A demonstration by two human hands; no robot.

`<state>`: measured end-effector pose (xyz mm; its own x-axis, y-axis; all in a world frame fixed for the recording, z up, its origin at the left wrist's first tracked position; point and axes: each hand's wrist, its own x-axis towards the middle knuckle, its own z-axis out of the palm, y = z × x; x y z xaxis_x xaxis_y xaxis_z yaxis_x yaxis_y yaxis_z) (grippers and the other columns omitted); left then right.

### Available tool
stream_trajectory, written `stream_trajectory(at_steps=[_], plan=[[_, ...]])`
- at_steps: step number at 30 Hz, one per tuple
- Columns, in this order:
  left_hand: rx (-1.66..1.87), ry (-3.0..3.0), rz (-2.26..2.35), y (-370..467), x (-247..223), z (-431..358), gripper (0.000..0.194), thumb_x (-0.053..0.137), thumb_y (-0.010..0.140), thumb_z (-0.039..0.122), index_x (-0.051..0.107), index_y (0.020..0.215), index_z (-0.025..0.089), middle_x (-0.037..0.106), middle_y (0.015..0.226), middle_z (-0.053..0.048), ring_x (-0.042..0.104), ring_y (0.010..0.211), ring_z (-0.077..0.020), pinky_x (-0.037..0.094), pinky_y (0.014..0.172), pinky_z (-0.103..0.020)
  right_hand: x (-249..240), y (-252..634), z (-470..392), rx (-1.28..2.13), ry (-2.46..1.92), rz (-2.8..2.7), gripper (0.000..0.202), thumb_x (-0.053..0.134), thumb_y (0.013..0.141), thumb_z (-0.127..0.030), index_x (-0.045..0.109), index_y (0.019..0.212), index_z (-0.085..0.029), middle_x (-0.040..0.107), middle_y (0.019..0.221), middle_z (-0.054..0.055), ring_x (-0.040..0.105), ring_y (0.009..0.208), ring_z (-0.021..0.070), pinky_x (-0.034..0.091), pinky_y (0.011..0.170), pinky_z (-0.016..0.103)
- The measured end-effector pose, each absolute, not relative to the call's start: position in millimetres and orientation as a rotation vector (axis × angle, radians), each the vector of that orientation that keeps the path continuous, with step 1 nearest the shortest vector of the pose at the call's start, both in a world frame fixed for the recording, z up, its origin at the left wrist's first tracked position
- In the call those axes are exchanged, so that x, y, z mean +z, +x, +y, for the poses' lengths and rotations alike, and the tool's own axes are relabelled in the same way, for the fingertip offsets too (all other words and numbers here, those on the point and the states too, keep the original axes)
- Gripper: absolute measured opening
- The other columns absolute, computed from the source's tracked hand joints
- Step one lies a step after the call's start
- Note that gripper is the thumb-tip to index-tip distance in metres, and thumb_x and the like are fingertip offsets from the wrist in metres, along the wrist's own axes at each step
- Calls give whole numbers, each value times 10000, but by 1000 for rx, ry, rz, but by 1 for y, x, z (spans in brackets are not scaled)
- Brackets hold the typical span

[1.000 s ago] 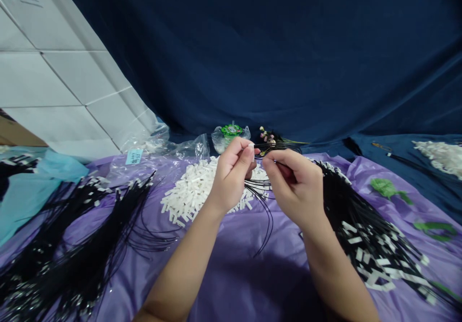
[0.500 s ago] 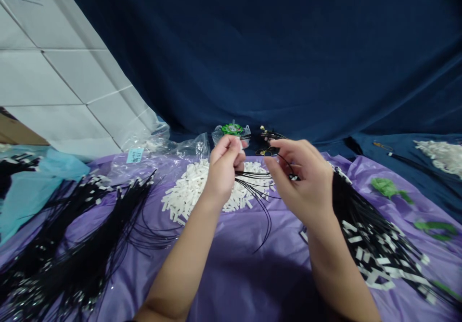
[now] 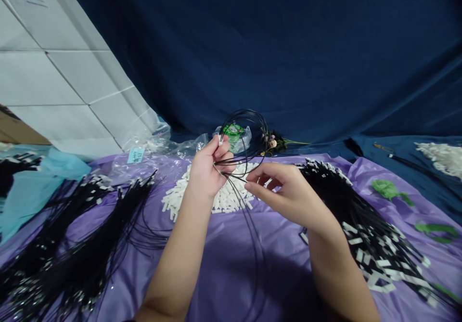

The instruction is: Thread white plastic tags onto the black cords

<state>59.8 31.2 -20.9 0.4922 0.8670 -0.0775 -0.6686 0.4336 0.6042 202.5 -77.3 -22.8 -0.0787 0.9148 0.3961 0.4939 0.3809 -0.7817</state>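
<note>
My left hand (image 3: 210, 172) is closed around several thin black cords (image 3: 245, 160), which stand up in a round loop beyond the fingers. At its fingertips a small white piece (image 3: 220, 140) shows on the cords. Loose cord ends hang down from the left palm, blurred by motion. To the right, my right hand (image 3: 288, 189) has its thumb and forefinger drawn together at a cord, with the other fingers curled. Beneath both hands spreads a heap of small white pieces (image 3: 227, 199).
Bundles of black cords with white tips lie at the left (image 3: 104, 235) and right (image 3: 335, 192) on purple sheeting (image 3: 216, 274). Clear plastic bags (image 3: 162, 156), a green round item (image 3: 233, 129) and small flowers (image 3: 273, 143) lie behind. Blue cloth (image 3: 270, 47) hangs at the back.
My left hand has moved left with the cords, which now rise in a wide loop. My right hand has moved left and slightly down, its thumb and forefinger closer together.
</note>
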Motion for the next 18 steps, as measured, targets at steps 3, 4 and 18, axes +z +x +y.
stream_trajectory(at_steps=[3, 4, 18], plan=[[959, 551, 391, 60, -18, 29, 232, 438, 975, 247, 532, 796, 133, 238, 524, 86, 239, 334, -29, 214, 299, -126, -25, 197, -77, 605, -1224, -1679, 74, 611, 843, -183, 680, 846, -158, 666, 749, -2, 591, 634, 80, 460, 524, 155], [948, 550, 382, 60, -17, 28, 243, 424, 980, 244, 528, 791, 131, 235, 524, 87, 240, 331, -28, 210, 297, -124, -26, 196, -77, 615, -1225, -1660, 76, 599, 838, -160, 676, 838, -155, 655, 730, -6, 584, 628, 78, 454, 522, 152], [882, 547, 363, 60, -14, 27, 264, 398, 989, 236, 527, 792, 117, 211, 528, 91, 232, 316, -26, 215, 291, -120, -22, 202, -82, 773, -1179, -1716, 154, 563, 918, -264, 664, 860, -164, 558, 675, -22, 443, 575, 70, 361, 513, 196]])
